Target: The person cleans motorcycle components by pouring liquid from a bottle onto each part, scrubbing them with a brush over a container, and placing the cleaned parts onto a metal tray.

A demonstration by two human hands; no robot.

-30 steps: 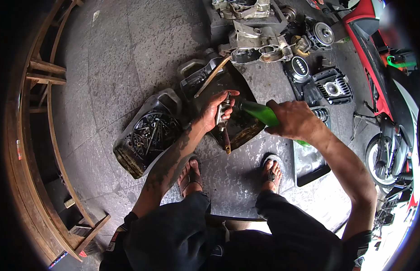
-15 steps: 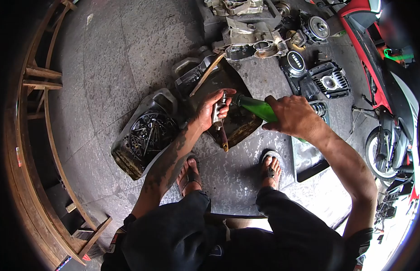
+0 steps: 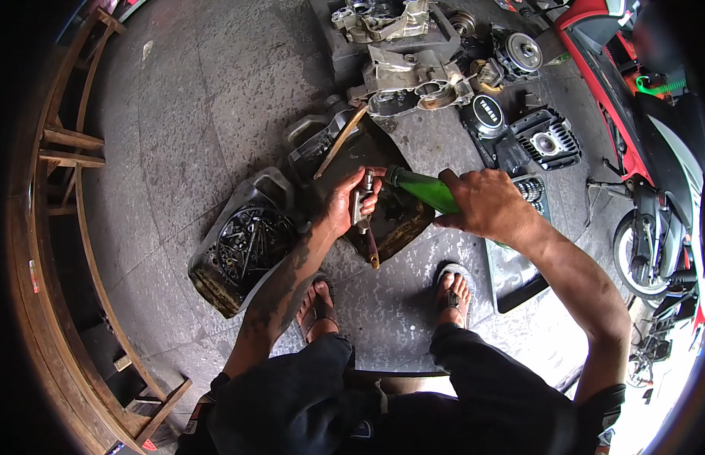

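Note:
My left hand (image 3: 343,205) is closed around a small silver metal part (image 3: 361,203) with a narrower end, over a dark, oily cut-open container (image 3: 413,220). A reddish-brown handle (image 3: 373,254) with a hole in its tip sticks out below that hand; its other end is hidden. My right hand (image 3: 493,206) grips a green glass bottle (image 3: 424,189), tipped nearly on its side. The bottle's mouth points left, close to the fingers of my left hand. I cannot make out whether liquid is flowing. A wooden stick (image 3: 341,140) lies across the container's left edge.
At left, a cut jerrycan (image 3: 216,280) holds bolts and small parts. Engine casings (image 3: 413,80), a Yamaha cover (image 3: 487,114) and a finned cylinder (image 3: 548,142) lie ahead. A metal tray (image 3: 512,280) is at right, a motorcycle (image 3: 648,205) beyond, and a wooden bench (image 3: 61,334) far left.
The view has shifted slightly, so the floor objects sit a little lower. Both hands keep their holds, and the bottle lies a bit flatter with its mouth still beside my left hand.

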